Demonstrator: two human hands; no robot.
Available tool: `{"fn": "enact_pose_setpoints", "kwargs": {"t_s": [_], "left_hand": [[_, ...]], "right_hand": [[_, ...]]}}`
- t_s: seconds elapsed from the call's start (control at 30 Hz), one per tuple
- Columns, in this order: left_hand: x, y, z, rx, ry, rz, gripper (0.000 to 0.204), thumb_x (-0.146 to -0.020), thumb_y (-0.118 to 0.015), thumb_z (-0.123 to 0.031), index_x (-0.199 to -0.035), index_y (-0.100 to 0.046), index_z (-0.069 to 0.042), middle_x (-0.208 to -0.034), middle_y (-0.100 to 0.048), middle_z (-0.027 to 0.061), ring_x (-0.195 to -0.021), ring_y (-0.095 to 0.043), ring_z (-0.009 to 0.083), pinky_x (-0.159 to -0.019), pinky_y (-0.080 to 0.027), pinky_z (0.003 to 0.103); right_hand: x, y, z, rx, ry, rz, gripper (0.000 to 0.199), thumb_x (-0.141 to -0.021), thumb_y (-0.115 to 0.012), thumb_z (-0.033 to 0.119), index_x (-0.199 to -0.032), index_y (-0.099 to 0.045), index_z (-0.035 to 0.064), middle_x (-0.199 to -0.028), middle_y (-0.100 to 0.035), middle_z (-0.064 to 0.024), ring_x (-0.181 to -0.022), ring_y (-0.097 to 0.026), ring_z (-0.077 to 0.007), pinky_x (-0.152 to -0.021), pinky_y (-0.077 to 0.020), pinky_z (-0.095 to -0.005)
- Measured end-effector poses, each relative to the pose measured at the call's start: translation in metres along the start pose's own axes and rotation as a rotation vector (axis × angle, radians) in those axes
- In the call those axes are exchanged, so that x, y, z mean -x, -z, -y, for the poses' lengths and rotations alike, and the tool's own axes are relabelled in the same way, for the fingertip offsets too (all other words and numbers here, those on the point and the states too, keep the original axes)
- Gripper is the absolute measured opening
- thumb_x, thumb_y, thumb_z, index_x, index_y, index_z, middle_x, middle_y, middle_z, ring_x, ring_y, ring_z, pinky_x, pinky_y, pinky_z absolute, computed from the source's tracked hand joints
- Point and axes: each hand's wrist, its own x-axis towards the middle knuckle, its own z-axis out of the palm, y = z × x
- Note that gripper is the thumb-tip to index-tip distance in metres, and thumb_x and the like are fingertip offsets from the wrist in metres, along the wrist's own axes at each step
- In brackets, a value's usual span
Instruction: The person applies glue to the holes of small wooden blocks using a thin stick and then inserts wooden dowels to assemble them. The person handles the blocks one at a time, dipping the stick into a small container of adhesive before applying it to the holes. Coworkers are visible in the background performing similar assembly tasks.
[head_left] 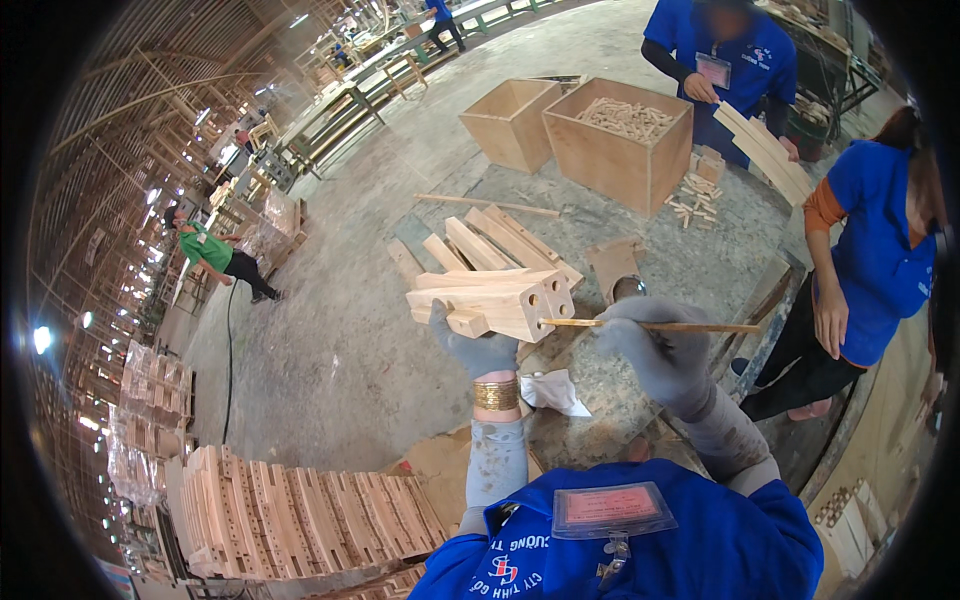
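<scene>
My left hand [468, 345], in a grey glove, is closed around pale wooden blocks [510, 305] with round holes in their end faces. A shorter wooden piece [467, 322] sits beside its fingers. My right hand [655, 355], also gloved, grips a thin wooden stick [725, 328]. The stick's yellowish tip meets one of the lower holes in the block's end. Just beyond my right hand stands a small round container [628, 287] with a shiny rim. Several loose wooden bars [480, 245] lie past the held blocks.
Two plywood bins [620, 155] [510, 125] stand ahead, one filled with dowels. Loose dowels [697, 200] lie beside them. Stacked drilled bars [300, 515] rise at lower left. Two co-workers in blue [870, 260] are at right; one holds boards [765, 155]. Crumpled white paper [555, 392] lies near my left wrist.
</scene>
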Motion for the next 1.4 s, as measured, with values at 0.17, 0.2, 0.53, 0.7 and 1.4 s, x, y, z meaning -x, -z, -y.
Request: {"fn": "enact_pose_setpoints", "kwargs": {"t_s": [0.17,0.2,0.53,0.7,1.4], "left_hand": [[-0.004,0.008,0.001,0.089,0.014,0.085,0.062,-0.089,-0.039,-0.046,-0.133,-0.026,-0.006,-0.13,-0.037,0.019,-0.118,-0.042,0.0321,-0.096,-0.04,0.046],[-0.005,0.009,0.0,0.077,0.006,0.094,0.062,-0.089,-0.039,-0.046,-0.133,-0.026,-0.006,-0.13,-0.037,0.0192,-0.118,-0.042,0.0322,-0.096,-0.04,0.046],[0.0,-0.006,-0.003,0.049,0.026,0.036,0.062,-0.082,-0.046,-0.051,-0.128,-0.039,-0.01,-0.125,-0.044,0.0145,-0.114,-0.045,0.032,-0.094,-0.039,0.045],[0.004,-0.012,-0.005,0.066,0.061,0.022,0.064,-0.081,-0.047,-0.051,-0.129,-0.038,-0.009,-0.126,-0.043,0.0154,-0.115,-0.045,0.0328,-0.095,-0.039,0.046],[-0.003,-0.028,0.028,-0.205,-0.064,0.068,0.051,-0.088,-0.045,-0.037,-0.127,-0.028,-0.008,-0.127,-0.039,0.0173,-0.114,-0.046,0.0314,-0.09,-0.047,0.044]], "right_hand": [[0.006,-0.002,0.004,-0.304,-0.227,-0.149,0.008,-0.085,-0.057,0.004,-0.086,-0.06,-0.0031,-0.077,-0.065,-0.0095,-0.062,-0.062,-0.0113,-0.055,-0.0499,-0.0218],[0.004,0.001,0.007,-0.347,-0.25,-0.18,0.009,-0.086,-0.055,0.004,-0.087,-0.059,-0.0038,-0.077,-0.065,-0.0099,-0.063,-0.062,-0.0108,-0.055,-0.0502,-0.0215],[-0.011,0.002,0.002,-0.327,-0.189,-0.161,0.006,-0.084,-0.058,0.003,-0.086,-0.06,-0.0032,-0.074,-0.064,-0.0082,-0.065,-0.061,-0.0089,-0.055,-0.0492,-0.0203],[-0.018,-0.001,-0.003,-0.103,-0.036,-0.021,0.005,-0.079,-0.064,0.002,-0.084,-0.061,0.0002,-0.072,-0.064,-0.0065,-0.061,-0.06,-0.0095,-0.053,-0.0473,-0.0218],[0.009,0.038,-0.006,-0.334,-0.179,-0.362,0.012,-0.087,-0.051,0.004,-0.096,-0.056,-0.0033,-0.077,-0.064,-0.0125,-0.063,-0.062,-0.0158,-0.057,-0.051,-0.0258]]}}
